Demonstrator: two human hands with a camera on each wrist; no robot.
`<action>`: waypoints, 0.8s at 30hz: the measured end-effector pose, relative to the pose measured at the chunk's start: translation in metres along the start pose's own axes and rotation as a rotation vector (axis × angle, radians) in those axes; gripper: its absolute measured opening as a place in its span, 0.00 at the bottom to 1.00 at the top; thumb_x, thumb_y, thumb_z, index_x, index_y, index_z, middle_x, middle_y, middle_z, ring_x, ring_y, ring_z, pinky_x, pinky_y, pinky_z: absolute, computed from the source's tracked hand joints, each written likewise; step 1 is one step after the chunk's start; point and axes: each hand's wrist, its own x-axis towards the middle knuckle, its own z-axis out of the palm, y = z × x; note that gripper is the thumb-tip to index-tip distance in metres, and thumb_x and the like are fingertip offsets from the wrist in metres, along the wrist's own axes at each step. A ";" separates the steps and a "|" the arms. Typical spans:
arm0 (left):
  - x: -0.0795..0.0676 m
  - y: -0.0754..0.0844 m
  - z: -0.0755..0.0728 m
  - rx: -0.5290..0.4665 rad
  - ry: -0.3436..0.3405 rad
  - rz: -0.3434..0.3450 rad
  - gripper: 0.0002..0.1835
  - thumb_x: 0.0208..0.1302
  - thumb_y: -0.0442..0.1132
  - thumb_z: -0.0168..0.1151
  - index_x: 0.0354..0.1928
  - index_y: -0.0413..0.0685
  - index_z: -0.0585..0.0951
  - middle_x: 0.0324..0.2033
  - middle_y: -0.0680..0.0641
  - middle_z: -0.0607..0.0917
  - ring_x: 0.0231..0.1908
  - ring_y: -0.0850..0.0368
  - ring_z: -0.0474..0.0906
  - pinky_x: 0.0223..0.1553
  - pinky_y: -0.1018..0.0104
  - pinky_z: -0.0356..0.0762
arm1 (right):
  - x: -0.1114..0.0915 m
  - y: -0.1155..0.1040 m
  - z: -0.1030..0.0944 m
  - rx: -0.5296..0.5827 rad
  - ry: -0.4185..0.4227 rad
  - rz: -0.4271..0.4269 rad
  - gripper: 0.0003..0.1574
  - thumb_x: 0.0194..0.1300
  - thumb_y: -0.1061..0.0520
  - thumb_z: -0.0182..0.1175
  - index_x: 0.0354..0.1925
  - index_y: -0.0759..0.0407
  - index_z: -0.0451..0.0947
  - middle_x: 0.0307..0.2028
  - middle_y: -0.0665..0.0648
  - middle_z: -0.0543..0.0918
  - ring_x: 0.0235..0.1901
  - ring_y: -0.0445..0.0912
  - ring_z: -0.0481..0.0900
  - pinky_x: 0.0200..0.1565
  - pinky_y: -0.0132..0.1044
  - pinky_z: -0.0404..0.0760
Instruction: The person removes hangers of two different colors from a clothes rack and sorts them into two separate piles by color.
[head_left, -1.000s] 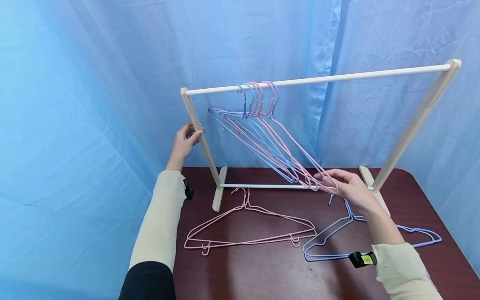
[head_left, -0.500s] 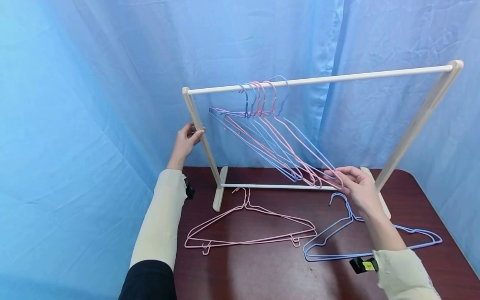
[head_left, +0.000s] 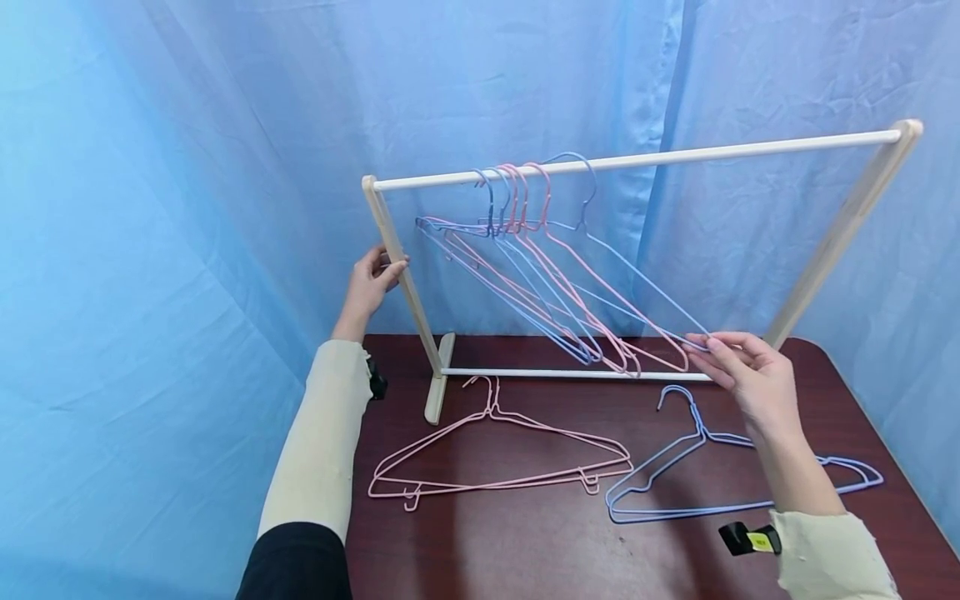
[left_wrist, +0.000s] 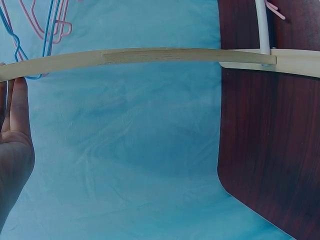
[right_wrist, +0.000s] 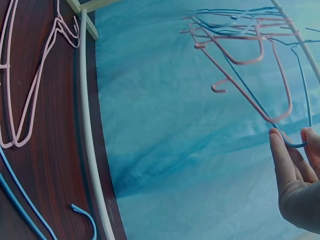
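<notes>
My left hand point(head_left: 373, 279) grips the rack's left wooden post point(head_left: 416, 310), fingers behind it and thumb in front. In the left wrist view the hand point(left_wrist: 15, 135) shows at the left edge against the post. My right hand point(head_left: 761, 387) pinches the near lower corner of a blue clothes hanger point(head_left: 637, 272), whose hook loops over the top rail point(head_left: 712, 152). The right wrist view shows that corner point(right_wrist: 296, 145) between thumb and fingertips. To its left several pink and blue hangers point(head_left: 549, 197) hang close together on the rail, angled toward me.
On the dark red table point(head_left: 540, 550), pink hangers point(head_left: 492, 410) lie at the left and blue hangers point(head_left: 701, 427) at the right, partly behind my right forearm. A lower white bar point(head_left: 540, 372) joins the rack's feet. Blue curtain point(head_left: 750, 67) hangs behind.
My right hand has moved rightward with the blue hanger, whose hook slid right along the rail, away from the pink hanger beside it. The left hand stays on the post.
</notes>
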 end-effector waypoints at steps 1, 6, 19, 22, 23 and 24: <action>0.000 0.000 0.000 0.000 0.000 -0.001 0.26 0.73 0.45 0.58 0.69 0.47 0.71 0.61 0.35 0.78 0.63 0.42 0.76 0.67 0.53 0.75 | -0.001 -0.002 -0.002 0.023 0.008 -0.007 0.11 0.69 0.75 0.53 0.45 0.74 0.81 0.40 0.64 0.90 0.40 0.51 0.90 0.43 0.39 0.87; 0.000 0.001 0.000 0.010 0.002 0.002 0.26 0.73 0.46 0.58 0.69 0.47 0.71 0.61 0.36 0.78 0.63 0.42 0.76 0.66 0.53 0.75 | -0.004 -0.010 -0.010 0.036 0.054 -0.051 0.11 0.68 0.76 0.53 0.45 0.77 0.80 0.39 0.65 0.90 0.39 0.52 0.90 0.42 0.40 0.87; -0.006 0.010 0.000 0.018 -0.009 -0.010 0.25 0.74 0.43 0.56 0.69 0.45 0.71 0.61 0.34 0.77 0.64 0.40 0.75 0.67 0.51 0.74 | -0.017 -0.028 -0.035 0.136 0.145 -0.081 0.11 0.67 0.79 0.51 0.44 0.80 0.79 0.38 0.68 0.89 0.39 0.55 0.90 0.41 0.44 0.86; -0.012 0.021 0.000 0.021 -0.017 -0.012 0.24 0.75 0.40 0.55 0.69 0.41 0.70 0.62 0.32 0.77 0.64 0.39 0.74 0.67 0.50 0.74 | -0.020 -0.031 -0.042 0.152 0.153 -0.087 0.12 0.67 0.79 0.50 0.45 0.81 0.78 0.38 0.69 0.89 0.39 0.56 0.90 0.40 0.45 0.87; -0.014 0.024 0.000 0.025 -0.019 -0.012 0.24 0.75 0.39 0.55 0.69 0.40 0.70 0.62 0.32 0.76 0.64 0.38 0.74 0.67 0.50 0.74 | -0.021 -0.032 -0.044 0.154 0.157 -0.088 0.12 0.67 0.79 0.50 0.45 0.81 0.78 0.38 0.69 0.89 0.39 0.56 0.90 0.40 0.45 0.87; -0.017 0.027 0.001 0.030 -0.020 -0.013 0.24 0.75 0.39 0.55 0.69 0.40 0.69 0.62 0.32 0.76 0.64 0.38 0.74 0.67 0.50 0.74 | -0.022 -0.033 -0.046 0.158 0.160 -0.090 0.12 0.67 0.80 0.50 0.45 0.81 0.79 0.38 0.69 0.89 0.39 0.56 0.90 0.40 0.45 0.87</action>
